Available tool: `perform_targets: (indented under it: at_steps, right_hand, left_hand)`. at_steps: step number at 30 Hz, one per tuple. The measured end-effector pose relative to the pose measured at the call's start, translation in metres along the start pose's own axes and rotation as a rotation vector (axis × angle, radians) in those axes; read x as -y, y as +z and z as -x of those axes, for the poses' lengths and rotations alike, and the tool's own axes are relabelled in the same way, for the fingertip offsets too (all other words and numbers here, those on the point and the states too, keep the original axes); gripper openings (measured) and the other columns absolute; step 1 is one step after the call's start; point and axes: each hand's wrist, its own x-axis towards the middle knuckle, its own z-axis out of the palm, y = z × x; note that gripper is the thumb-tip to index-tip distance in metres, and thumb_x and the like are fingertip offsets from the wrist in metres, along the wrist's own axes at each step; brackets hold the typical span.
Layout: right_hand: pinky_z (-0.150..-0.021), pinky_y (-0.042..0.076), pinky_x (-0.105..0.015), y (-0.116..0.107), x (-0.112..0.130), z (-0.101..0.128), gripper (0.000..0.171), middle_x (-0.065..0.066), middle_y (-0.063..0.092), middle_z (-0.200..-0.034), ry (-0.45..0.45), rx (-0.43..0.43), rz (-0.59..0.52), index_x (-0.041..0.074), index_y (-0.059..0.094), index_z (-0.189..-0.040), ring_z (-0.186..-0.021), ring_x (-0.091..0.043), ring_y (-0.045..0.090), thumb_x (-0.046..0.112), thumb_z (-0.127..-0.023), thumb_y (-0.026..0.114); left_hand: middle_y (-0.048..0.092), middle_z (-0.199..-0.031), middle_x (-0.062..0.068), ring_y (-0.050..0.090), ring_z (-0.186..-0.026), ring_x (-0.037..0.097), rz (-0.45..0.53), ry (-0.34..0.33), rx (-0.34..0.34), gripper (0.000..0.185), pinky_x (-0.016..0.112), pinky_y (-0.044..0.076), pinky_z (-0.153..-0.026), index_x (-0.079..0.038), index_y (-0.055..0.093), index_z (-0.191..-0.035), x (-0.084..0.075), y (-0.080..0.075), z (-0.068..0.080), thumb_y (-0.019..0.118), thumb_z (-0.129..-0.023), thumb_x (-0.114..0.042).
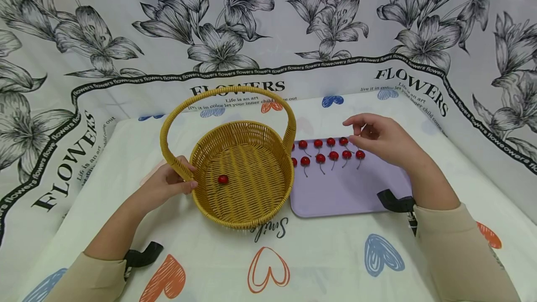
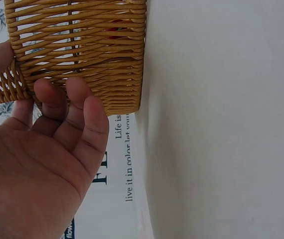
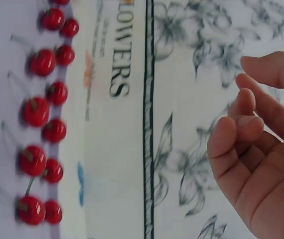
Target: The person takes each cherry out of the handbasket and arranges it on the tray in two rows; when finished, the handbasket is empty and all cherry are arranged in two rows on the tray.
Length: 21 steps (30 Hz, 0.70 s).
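A yellow woven basket (image 1: 251, 185) with a tall arched handle stands on the table, one red cherry (image 1: 223, 179) lying inside it. With thumb and fingers, my left hand (image 1: 163, 183) grips the basket where the handle meets the left rim; the left wrist view shows its other fingers (image 2: 96, 117) bent beside the woven wall. To the right, a lilac tray (image 1: 335, 195) carries two rows of stemmed cherries (image 1: 320, 158) along its far part. Above the tray's far right part is my right hand (image 1: 386, 141), fingers loosely bent, holding nothing.
The basket's right side overlaps the tray's left end in the head view, covering part of the leftmost cherries. A white cloth with printed hearts (image 1: 268, 269) covers the table. Behind it rises a flower-printed cloth (image 1: 331, 17).
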Motion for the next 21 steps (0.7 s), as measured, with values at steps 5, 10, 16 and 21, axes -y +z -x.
perform_targets:
  at_steps: [5, 10, 16, 21]
  right_hand:
    - [-0.058, 0.047, -0.025, 0.017, 0.025, -0.004, 0.029, -0.007, 0.056, -0.095, -0.108, 0.001, -0.038, 0.010, 0.068, -0.125, -0.077, -0.023, 0.054, 0.010, -0.097, 0.072]
    - [-0.058, 0.048, -0.027, 0.035, 0.046, -0.008, 0.026, -0.005, 0.057, -0.091, -0.217, 0.035, -0.071, 0.009, 0.069, -0.121, -0.074, -0.022, 0.055, 0.006, -0.095, 0.073]
    - [-0.062, 0.048, -0.028, 0.064, 0.075, -0.017, 0.026, -0.001, 0.059, -0.092, -0.268, 0.106, -0.092, 0.011, 0.069, -0.121, -0.077, -0.018, 0.054, 0.009, -0.095, 0.073]
    - [-0.065, 0.046, -0.030, 0.096, 0.094, -0.027, 0.025, 0.001, 0.057, -0.092, -0.300, 0.182, -0.087, 0.012, 0.069, -0.122, -0.080, -0.017, 0.053, 0.013, -0.096, 0.073]
  left_hand:
    - [0.066, -0.093, 0.004, 0.063, -0.073, 0.025, -0.002, -0.002, 0.002, 0.026, 0.034, 0.056, -0.065, 0.012, 0.048, -0.115, 0.001, 0.000, 0.001, 0.064, -0.095, 0.009]
    - [0.066, -0.094, 0.005, 0.063, -0.073, 0.024, 0.001, -0.011, 0.001, 0.027, 0.034, 0.056, -0.065, 0.011, 0.048, -0.115, 0.001, 0.000, 0.001, 0.065, -0.095, 0.008]
    - [0.066, -0.095, 0.005, 0.063, -0.074, 0.021, -0.001, -0.013, 0.002, 0.026, 0.034, 0.056, -0.065, 0.011, 0.048, -0.115, 0.001, 0.000, 0.001, 0.065, -0.095, 0.007]
    - [0.065, -0.096, 0.005, 0.063, -0.074, 0.020, -0.003, -0.013, 0.005, 0.026, 0.033, 0.055, -0.065, 0.011, 0.048, -0.115, 0.001, 0.000, 0.000, 0.064, -0.095, 0.008]
